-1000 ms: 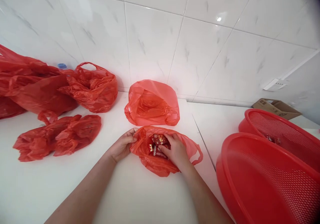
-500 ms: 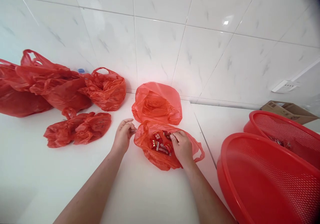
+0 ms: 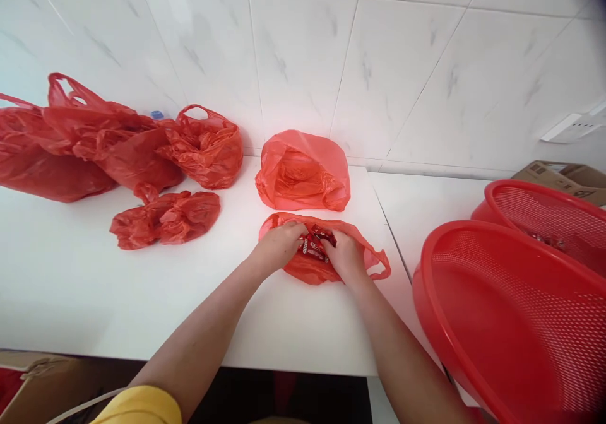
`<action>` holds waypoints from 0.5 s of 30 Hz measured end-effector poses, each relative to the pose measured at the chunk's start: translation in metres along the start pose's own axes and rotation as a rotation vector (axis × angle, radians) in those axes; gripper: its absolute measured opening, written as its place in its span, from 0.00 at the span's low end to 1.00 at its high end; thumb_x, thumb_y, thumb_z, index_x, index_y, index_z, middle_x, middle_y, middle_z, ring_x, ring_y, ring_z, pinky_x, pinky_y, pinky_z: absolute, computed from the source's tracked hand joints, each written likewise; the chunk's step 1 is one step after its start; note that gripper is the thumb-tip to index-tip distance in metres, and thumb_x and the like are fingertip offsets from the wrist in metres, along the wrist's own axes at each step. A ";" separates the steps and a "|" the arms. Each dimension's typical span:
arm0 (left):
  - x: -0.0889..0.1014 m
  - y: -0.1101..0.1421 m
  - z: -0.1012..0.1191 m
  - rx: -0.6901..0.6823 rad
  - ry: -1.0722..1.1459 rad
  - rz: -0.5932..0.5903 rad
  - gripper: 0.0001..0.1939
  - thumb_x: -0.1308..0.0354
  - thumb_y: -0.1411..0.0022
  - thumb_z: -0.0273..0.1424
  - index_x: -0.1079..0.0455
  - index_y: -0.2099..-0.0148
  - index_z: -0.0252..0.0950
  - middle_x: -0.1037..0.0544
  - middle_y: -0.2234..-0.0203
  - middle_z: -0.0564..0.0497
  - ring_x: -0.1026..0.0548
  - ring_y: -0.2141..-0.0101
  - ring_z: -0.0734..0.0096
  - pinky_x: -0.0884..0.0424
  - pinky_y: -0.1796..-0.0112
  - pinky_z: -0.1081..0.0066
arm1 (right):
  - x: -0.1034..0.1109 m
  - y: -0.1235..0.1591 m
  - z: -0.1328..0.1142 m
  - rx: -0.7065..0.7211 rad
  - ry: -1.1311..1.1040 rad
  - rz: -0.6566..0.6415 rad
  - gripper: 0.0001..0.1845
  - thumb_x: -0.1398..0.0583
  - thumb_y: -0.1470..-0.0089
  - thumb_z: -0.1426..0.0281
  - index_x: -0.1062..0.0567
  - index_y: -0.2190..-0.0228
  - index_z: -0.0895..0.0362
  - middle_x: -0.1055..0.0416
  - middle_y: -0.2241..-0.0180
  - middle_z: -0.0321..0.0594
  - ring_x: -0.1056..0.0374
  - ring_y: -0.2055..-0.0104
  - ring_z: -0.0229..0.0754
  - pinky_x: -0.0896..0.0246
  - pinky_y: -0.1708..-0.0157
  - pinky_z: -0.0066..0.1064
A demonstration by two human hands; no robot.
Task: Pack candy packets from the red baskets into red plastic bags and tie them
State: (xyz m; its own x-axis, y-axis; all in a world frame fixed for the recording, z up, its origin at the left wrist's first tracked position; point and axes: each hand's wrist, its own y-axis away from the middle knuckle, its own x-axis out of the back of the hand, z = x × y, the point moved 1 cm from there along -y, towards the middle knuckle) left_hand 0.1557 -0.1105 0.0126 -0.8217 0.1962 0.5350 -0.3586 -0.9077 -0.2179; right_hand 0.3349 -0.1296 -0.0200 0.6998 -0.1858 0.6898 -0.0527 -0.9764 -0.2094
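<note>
An open red plastic bag (image 3: 312,277) lies on the white table in front of me, with several small red wrapped candies (image 3: 314,247) inside. Both my hands reach into its mouth. At the left side, my left hand (image 3: 280,242) has its fingers curled down around a candy, the tips partly hidden. Opposite it, my right hand (image 3: 348,255) is closed with thumb and fingers on another candy near the bag's far edge. Just behind stands a second open red bag (image 3: 331,156), apart from both hands.
Tied red bags (image 3: 137,159) stand by the tiled wall at left, with a smaller crumpled red bag (image 3: 189,216) before them. Large red plastic baskets (image 3: 478,285) occupy the right, near a cardboard box (image 3: 549,175). Another cardboard box (image 3: 61,380) sits below the table's front edge.
My left hand has moved right, from beside the bag to the candies inside it. My right hand stays among the candies. The view has tilted down, showing the table's front edge.
</note>
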 end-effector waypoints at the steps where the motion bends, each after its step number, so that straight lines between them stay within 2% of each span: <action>1: 0.002 0.000 -0.008 0.005 -0.009 0.027 0.06 0.42 0.50 0.25 0.26 0.69 0.40 0.25 0.70 0.48 0.31 0.67 0.60 0.38 0.63 0.66 | -0.001 0.000 0.001 -0.009 -0.014 -0.022 0.15 0.45 0.47 0.70 0.25 0.58 0.49 0.25 0.61 0.36 0.30 0.60 0.43 0.37 0.59 0.35; 4: 0.009 0.003 -0.022 -0.005 -0.035 0.054 0.14 0.36 0.55 0.26 0.24 0.62 0.41 0.24 0.64 0.46 0.30 0.61 0.54 0.38 0.59 0.64 | -0.002 -0.002 0.003 0.007 0.024 0.024 0.15 0.45 0.46 0.69 0.26 0.57 0.50 0.26 0.58 0.37 0.31 0.55 0.45 0.38 0.56 0.36; 7: 0.012 0.006 -0.029 -0.036 -0.069 0.016 0.25 0.32 0.59 0.26 0.25 0.55 0.43 0.23 0.60 0.47 0.29 0.59 0.52 0.38 0.59 0.65 | -0.003 -0.005 0.004 -0.005 0.113 0.120 0.15 0.46 0.46 0.68 0.26 0.58 0.52 0.27 0.57 0.40 0.33 0.53 0.48 0.39 0.53 0.40; 11: 0.008 0.008 -0.039 -0.032 -0.035 -0.016 0.23 0.34 0.56 0.27 0.24 0.54 0.45 0.21 0.65 0.50 0.28 0.66 0.57 0.37 0.65 0.67 | -0.004 -0.005 0.004 -0.042 0.104 0.153 0.13 0.48 0.45 0.67 0.25 0.63 0.54 0.26 0.61 0.41 0.32 0.56 0.47 0.38 0.55 0.39; 15: 0.009 0.012 -0.045 -0.042 0.095 0.011 0.19 0.32 0.57 0.31 0.23 0.59 0.44 0.21 0.69 0.50 0.28 0.69 0.59 0.37 0.67 0.68 | -0.001 -0.003 0.004 -0.061 0.011 0.154 0.15 0.47 0.45 0.59 0.25 0.65 0.54 0.25 0.65 0.41 0.31 0.60 0.46 0.36 0.58 0.38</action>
State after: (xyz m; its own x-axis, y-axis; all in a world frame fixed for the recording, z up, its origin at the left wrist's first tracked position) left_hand 0.1242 -0.1027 -0.0223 -0.8635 0.2222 0.4527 -0.3658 -0.8940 -0.2588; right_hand 0.3370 -0.1263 -0.0234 0.6722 -0.3350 0.6602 -0.2023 -0.9409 -0.2715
